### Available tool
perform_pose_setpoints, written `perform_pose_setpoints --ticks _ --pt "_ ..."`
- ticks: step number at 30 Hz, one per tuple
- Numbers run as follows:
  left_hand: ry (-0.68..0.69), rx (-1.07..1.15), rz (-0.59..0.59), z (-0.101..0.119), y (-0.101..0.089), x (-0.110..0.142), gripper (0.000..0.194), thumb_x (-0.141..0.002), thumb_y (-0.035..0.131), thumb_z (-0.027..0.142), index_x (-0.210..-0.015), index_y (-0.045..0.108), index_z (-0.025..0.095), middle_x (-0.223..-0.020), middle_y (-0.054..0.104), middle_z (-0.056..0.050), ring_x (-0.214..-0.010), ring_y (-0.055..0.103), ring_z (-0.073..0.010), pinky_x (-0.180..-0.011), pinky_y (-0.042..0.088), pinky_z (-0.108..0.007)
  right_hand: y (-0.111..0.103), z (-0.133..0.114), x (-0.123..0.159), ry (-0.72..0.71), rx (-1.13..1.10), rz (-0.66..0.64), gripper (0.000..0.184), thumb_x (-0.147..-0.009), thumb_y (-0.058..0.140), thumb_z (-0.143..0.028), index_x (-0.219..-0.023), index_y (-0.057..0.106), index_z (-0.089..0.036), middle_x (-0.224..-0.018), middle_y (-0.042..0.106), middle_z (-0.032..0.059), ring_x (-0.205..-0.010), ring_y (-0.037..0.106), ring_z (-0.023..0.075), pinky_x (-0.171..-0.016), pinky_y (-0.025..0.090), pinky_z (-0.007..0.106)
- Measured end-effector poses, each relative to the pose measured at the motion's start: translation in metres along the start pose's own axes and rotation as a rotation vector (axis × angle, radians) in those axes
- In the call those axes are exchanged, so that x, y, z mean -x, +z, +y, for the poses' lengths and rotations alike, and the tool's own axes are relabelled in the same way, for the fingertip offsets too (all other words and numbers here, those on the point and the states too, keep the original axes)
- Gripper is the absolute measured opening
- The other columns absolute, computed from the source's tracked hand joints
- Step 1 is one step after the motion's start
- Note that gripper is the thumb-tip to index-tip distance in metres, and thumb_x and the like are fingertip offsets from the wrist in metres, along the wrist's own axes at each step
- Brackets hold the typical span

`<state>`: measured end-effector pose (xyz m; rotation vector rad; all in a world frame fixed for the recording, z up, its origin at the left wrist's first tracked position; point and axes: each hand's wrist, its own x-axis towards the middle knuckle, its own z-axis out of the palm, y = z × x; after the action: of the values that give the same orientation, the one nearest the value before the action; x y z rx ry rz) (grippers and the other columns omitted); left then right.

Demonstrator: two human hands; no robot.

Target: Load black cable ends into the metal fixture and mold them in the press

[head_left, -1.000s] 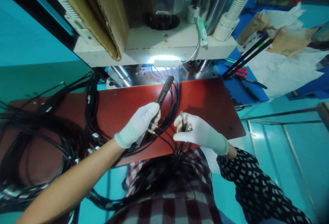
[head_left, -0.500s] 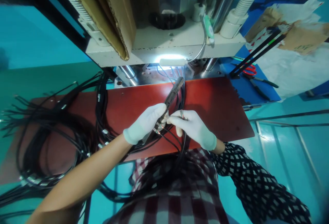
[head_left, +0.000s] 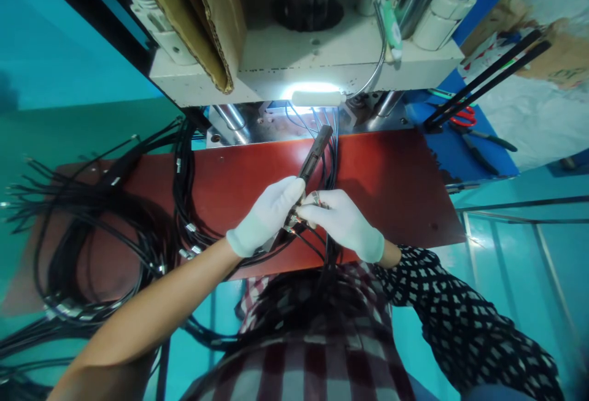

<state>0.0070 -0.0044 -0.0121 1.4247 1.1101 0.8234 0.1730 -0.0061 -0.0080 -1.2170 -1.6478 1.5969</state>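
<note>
My gloved left hand [head_left: 264, 220] is closed around a long dark metal bar fixture [head_left: 316, 151], held tilted above a red-brown board [head_left: 391, 186]. Small metal cable ends [head_left: 294, 222] with bits of coloured wire sit along the bar, just beside the left fingers. My gloved right hand [head_left: 345, 220] is closed in a pinch at the bar's side, thumb and forefinger meeting at a cable end. Another shiny metal piece [head_left: 316, 197] shows by the right fingers. Black cables [head_left: 330, 248] run below the hands toward my lap. What lies between the right fingertips is mostly hidden.
A white press frame [head_left: 276, 76] with a bright lamp [head_left: 317, 99] stands just ahead. Coiled black cables [head_left: 151, 229] cover the board's left side. Cardboard [head_left: 216, 33] leans on the press. Red-and-black pliers [head_left: 478, 143] lie on a blue surface at right.
The camera view has shifted slightly. The bar and both hands stay together over the board, and the right fingers have closed in nearer to the bar.
</note>
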Motion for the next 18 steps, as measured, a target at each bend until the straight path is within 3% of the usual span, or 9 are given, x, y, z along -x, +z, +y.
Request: perform_pose_setpoints --ticks 3,5,10,13,18 --pt "0.024 -0.282 0.103 -0.001 0.002 0.0 0.038 -0.101 0.043 0.047 -0.076 0.041 0.019 -0.068 0.041 0.004 -0.063 0.038 -0.0098 -0.059 0.032 -0.025 0.003 -0.001 -0.001 -0.013 0.142 0.048 0.027 -0.087 0.056 -0.023 -0.061 0.051 -0.017 -0.058 0.051 -0.0046 -0.059 0.046 0.0096 -0.059 0.032 0.025" --pt "0.037 -0.379 0.111 -0.001 0.002 0.0 0.037 -0.1 0.044 0.047 -0.076 0.039 0.019 -0.067 0.039 0.005 -0.061 0.036 -0.0097 -0.059 0.031 -0.025 0.004 -0.001 0.0 -0.012 0.168 0.06 0.025 -0.088 0.055 -0.025 -0.064 0.052 -0.017 -0.061 0.053 -0.004 -0.061 0.047 0.0102 -0.06 0.033 0.025" --pt "0.021 -0.174 0.017 0.003 -0.006 0.0 0.041 -0.101 0.04 0.049 -0.074 0.045 0.018 -0.07 0.043 0.003 -0.064 0.042 -0.0105 -0.06 0.036 -0.024 -0.007 0.0 0.011 0.004 -0.03 0.106 0.021 -0.08 0.071 -0.035 -0.086 0.063 -0.017 -0.078 0.064 -0.0016 -0.07 0.054 0.0123 -0.066 0.042 0.025" --pt "-0.014 -0.045 -0.043 0.003 -0.011 0.0 0.042 -0.1 0.04 0.052 -0.078 0.05 0.016 -0.071 0.047 0.002 -0.063 0.044 -0.0105 -0.058 0.037 -0.023 -0.014 -0.004 0.018 0.027 -0.081 0.101 0.016 -0.086 0.064 -0.033 -0.082 0.062 -0.018 -0.078 0.065 -0.0004 -0.068 0.054 0.0118 -0.065 0.043 0.025" --pt "-0.053 0.09 -0.157 -0.001 -0.013 -0.001 0.046 -0.099 0.04 0.055 -0.08 0.052 0.016 -0.069 0.049 0.001 -0.059 0.043 -0.0101 -0.054 0.037 -0.022 -0.011 -0.01 0.018 0.032 -0.07 0.101 0.024 -0.088 0.061 -0.032 -0.068 0.061 -0.018 -0.063 0.059 -0.0014 -0.06 0.05 0.0115 -0.062 0.042 0.025"
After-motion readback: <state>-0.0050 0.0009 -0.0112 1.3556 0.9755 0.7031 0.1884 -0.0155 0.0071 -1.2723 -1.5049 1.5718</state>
